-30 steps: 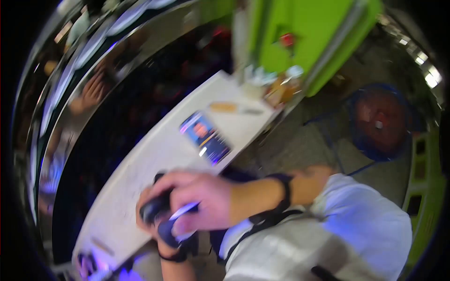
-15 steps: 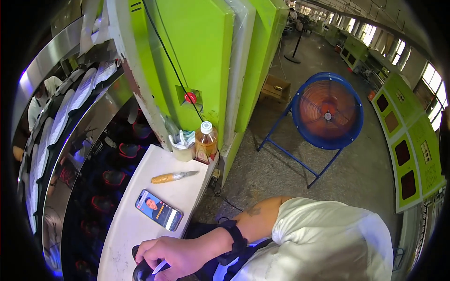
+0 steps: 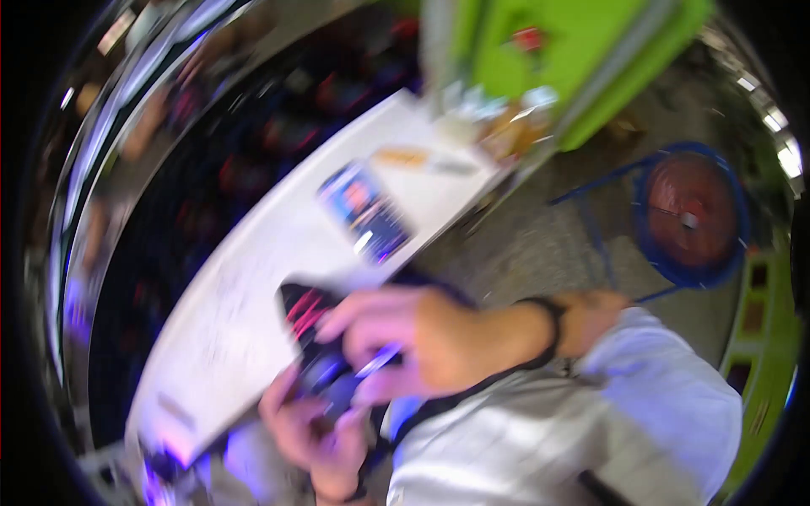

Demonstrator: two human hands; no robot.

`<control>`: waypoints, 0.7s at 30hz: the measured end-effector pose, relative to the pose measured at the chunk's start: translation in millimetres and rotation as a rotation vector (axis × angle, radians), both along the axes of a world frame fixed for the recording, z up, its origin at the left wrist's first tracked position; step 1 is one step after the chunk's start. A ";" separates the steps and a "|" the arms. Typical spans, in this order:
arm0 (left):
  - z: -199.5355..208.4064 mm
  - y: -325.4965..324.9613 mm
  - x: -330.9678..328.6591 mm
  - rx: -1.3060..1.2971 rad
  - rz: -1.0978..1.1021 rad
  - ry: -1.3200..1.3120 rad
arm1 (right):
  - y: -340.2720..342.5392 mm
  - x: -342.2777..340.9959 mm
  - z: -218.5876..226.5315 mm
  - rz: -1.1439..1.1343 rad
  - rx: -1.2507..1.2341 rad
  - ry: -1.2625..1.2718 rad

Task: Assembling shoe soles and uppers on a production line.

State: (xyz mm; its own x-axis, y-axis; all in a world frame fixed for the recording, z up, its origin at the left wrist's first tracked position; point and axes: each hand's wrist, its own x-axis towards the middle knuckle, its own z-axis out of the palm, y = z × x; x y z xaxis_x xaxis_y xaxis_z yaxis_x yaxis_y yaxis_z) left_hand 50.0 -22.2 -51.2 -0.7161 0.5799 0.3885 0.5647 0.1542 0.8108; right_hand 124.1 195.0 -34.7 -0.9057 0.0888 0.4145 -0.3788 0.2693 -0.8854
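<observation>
Held over the near edge of the white bench (image 3: 228,287) is a black shoe (image 3: 305,310) with pinkish-red lines on it, blurred by motion. My left hand (image 3: 316,434) grips it from below, with fingers and thumb curled round its near end. Above it, my right hand (image 3: 430,337) has its fingers bent around a thin, shiny, blade-like tool (image 3: 380,360), close against the shoe. The blur hides the tool's exact kind. Farther up the bench lies a phone (image 3: 367,212) with its screen lit, and past that a knife (image 3: 403,158) with a yellowish-brown handle.
A cup (image 3: 458,126) with white items and a bottle (image 3: 510,135) of amber liquid stand at the bench's far end, by a green machine (image 3: 582,42). A dark conveyor (image 3: 211,194) with shoes runs along the left. A blue-framed fan (image 3: 688,215) stands on the right.
My view has swung down and left, so the bench and phone sit differently in it. My left hand and the shoe, mostly out of view before, now show fully. Everything is blurred.
</observation>
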 end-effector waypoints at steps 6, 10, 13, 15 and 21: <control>2.7 -5.4 0.1 0.028 -0.038 0.133 | -0.8 8.8 -0.5 0.084 0.026 -0.111; 5.8 -9.6 5.0 -0.017 -0.071 0.177 | -0.8 8.4 -2.2 0.137 0.071 -0.062; 5.4 -11.9 6.4 -0.037 -0.082 0.176 | -2.0 7.8 -4.7 0.143 0.060 -0.008; 4.2 -11.7 6.5 -0.037 -0.081 0.163 | -2.8 7.3 -5.6 0.133 0.059 -0.003; 4.6 -6.4 7.5 -0.021 -0.072 0.180 | 1.4 8.0 -7.4 0.135 0.065 0.003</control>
